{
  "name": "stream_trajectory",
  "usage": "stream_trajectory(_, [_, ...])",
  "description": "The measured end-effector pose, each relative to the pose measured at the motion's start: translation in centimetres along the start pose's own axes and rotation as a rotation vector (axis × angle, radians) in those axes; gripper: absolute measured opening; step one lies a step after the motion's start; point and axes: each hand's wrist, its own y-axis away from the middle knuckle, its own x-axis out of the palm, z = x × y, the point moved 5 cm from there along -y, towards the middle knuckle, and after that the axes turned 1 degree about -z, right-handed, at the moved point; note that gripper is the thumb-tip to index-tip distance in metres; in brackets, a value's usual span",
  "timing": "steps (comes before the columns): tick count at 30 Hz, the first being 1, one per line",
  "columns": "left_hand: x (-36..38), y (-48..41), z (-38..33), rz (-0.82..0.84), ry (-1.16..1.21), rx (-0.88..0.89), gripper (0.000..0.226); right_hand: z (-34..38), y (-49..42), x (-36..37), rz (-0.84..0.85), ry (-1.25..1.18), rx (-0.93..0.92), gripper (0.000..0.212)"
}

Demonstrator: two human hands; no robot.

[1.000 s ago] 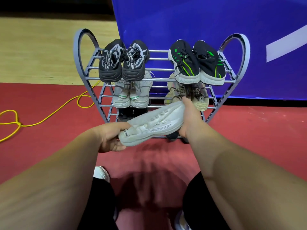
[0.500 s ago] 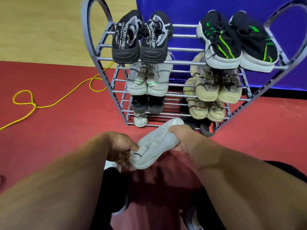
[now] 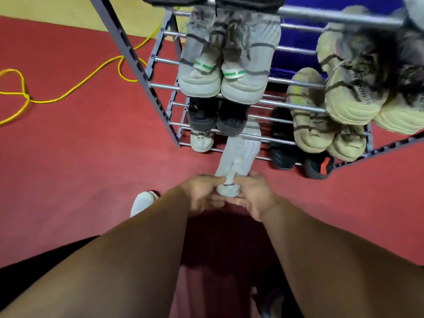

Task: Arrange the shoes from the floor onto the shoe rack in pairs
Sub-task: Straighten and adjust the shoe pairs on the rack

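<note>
Gripping heel of white shoe (image 3: 238, 154), fingers of left hand (image 3: 202, 196), right hand (image 3: 254, 195) curled round; we see toe pointing far, mate (image 3: 202, 143) just left.

Nothing legible. Blurred lettering on heel tab (image 3: 229, 185) of white shoe (image 3: 238, 154), between left hand (image 3: 202, 195) and right hand (image 3: 255, 196); same on beige shoe (image 3: 351, 97) up-right.

Indoor hall, red floor covering (image 3: 80, 161), wooden floor (image 3: 50, 6) beyond, blue backdrop (image 3: 296, 63), loose yellow cable (image 3: 75, 89)
</note>
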Motion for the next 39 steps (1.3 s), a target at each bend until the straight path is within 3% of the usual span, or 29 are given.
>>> stream_trajectory(2, [-0.8, -1.7, -1.1, -0.054, -0.022, -0.010, 0.028, 1.3, -2.0, -0.3, -0.057, -0.021, -0.037, 0.033])
stream_trajectory(5, [-2.8, -3.6, -2.9, -0.218, -0.086, 0.049, 0.007, 2.7, -4.9, -0.9, -0.097, -0.026, -0.052, 0.031])
stream_trajectory(10, [-6.9, -5.8, -6.8, -0.443, -0.130, 0.205, 0.023, 3.1, -8.8, -1.1, -0.092, -0.050, -0.045, 0.032])
stream_trajectory(14, [-8.5, -7.5, -9.3, -0.592, -0.156, 0.251, 0.005, 4.4, -11.4, -0.3, -0.082, -0.091, -0.060, 0.025])
stream_trajectory(19, [-8.1, -9.5, -10.1, -0.517, -0.202, 0.319, 0.048, 2.4, -12.4, -0.3, -0.192, 0.021, 0.047, 0.053])
stream_trajectory(23, [-7.9, -10.4, -9.6, -0.476, -0.070, 0.337, 0.040, 2.5, -13.4, 0.2, -0.167, -0.043, 0.031, 0.046])
stream_trajectory(28, [-7.9, -11.5, -9.1, -0.487, 0.013, 0.262, 0.045, 3.3, -14.4, 0.4, -0.203, -0.016, 0.021, 0.022])
stream_trajectory(34, [-8.1, -12.2, -9.0, -0.480, 0.088, 0.251, 0.040, 2.4, -15.5, 1.0, -0.193, -0.049, 0.019, 0.041])
stream_trajectory(39, [-8.3, -12.5, -8.8, -0.489, 0.125, 0.235, 0.038, 1.7, -15.6, 1.8, -0.064, -0.084, 0.038, 0.058])
